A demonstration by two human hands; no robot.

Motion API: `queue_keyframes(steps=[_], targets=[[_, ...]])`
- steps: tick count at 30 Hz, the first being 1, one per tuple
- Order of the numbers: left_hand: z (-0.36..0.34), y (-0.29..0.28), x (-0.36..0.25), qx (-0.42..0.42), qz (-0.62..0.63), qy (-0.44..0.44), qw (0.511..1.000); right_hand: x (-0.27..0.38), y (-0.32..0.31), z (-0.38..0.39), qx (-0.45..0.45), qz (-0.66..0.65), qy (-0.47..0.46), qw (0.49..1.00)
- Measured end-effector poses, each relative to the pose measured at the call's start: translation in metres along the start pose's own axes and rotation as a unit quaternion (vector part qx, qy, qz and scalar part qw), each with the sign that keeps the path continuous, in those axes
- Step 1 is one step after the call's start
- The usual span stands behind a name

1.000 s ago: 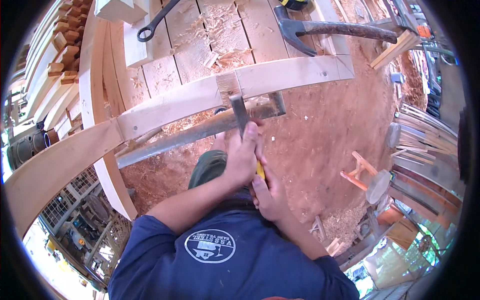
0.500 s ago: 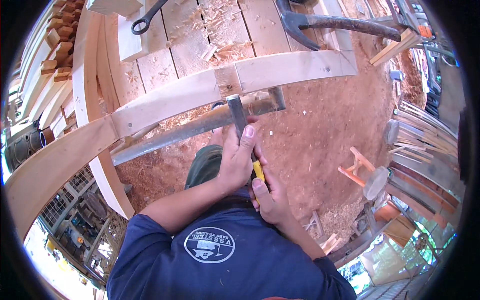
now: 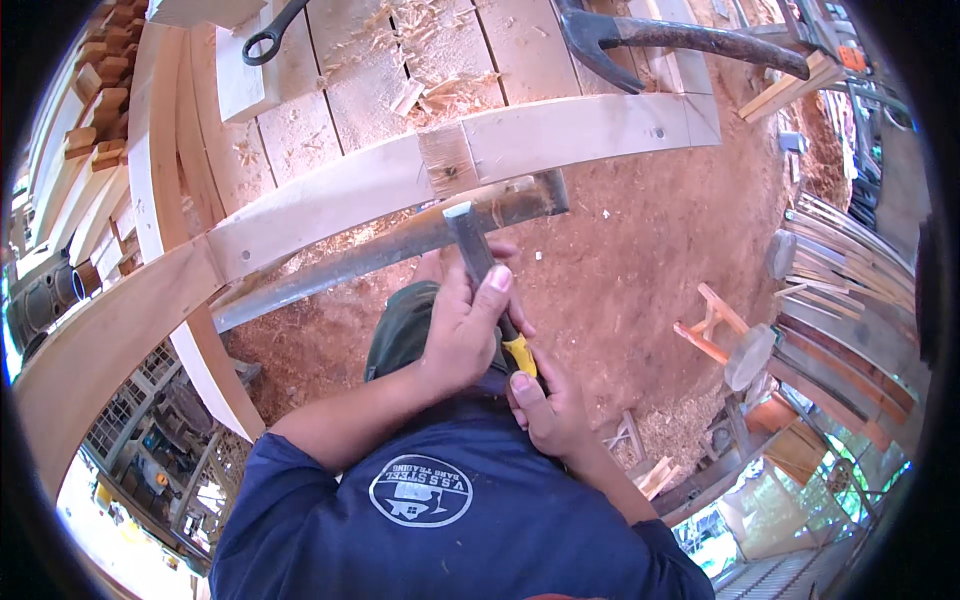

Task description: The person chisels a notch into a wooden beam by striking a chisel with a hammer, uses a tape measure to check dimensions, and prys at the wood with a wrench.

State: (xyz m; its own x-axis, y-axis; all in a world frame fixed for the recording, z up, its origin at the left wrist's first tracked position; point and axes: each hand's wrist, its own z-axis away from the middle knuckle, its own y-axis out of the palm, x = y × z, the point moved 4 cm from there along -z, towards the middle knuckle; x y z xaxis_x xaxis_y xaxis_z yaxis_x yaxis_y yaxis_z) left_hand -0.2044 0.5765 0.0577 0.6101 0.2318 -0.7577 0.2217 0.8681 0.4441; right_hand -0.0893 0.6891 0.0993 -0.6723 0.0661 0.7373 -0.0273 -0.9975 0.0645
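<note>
Both of my hands are closed on a chisel (image 3: 468, 232) with a flat steel blade and a yellow and black handle. My left hand (image 3: 460, 335) wraps the blade, thumb lying along it. My right hand (image 3: 548, 408) grips the handle below. The blade points up and away from me, its tip just short of a pale curved wooden rail (image 3: 330, 188). On that rail, a rougher, darker patch (image 3: 448, 165) sits between two smooth stretches. The tip appears apart from the wood, in front of a grey metal pipe (image 3: 360, 265).
Wood shavings (image 3: 430, 90) litter the planks beyond the rail. A ring-ended wrench (image 3: 265, 45) lies there, as does a dark, claw-headed tool (image 3: 690, 38) at the right. Stacked timber (image 3: 85, 170) stands at far left. A round-topped stool (image 3: 750, 357) is on the dirt floor (image 3: 640, 270).
The chisel's tip has drawn slightly down and left, widening the gap to the rail's rough patch. Both hands keep their hold. The whole view has shifted a little.
</note>
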Motion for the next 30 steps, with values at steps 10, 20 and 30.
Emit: queue_keyframes(steps=[10, 20, 30], targets=[[-0.020, -0.005, -0.019, -0.084, 0.038, 0.046, 0.995, 0.009, 0.014, -0.009, -0.002, -0.078, 0.036, 0.996], [-0.023, -0.008, -0.016, -0.065, 0.005, 0.078, 0.995, -0.003, 0.018, -0.006, -0.004, 0.017, 0.042, 0.999], [-0.032, -0.011, -0.023, -0.064, -0.011, 0.057, 0.996, 0.000, 0.017, -0.027, -0.036, 0.037, 0.044, 0.998]])
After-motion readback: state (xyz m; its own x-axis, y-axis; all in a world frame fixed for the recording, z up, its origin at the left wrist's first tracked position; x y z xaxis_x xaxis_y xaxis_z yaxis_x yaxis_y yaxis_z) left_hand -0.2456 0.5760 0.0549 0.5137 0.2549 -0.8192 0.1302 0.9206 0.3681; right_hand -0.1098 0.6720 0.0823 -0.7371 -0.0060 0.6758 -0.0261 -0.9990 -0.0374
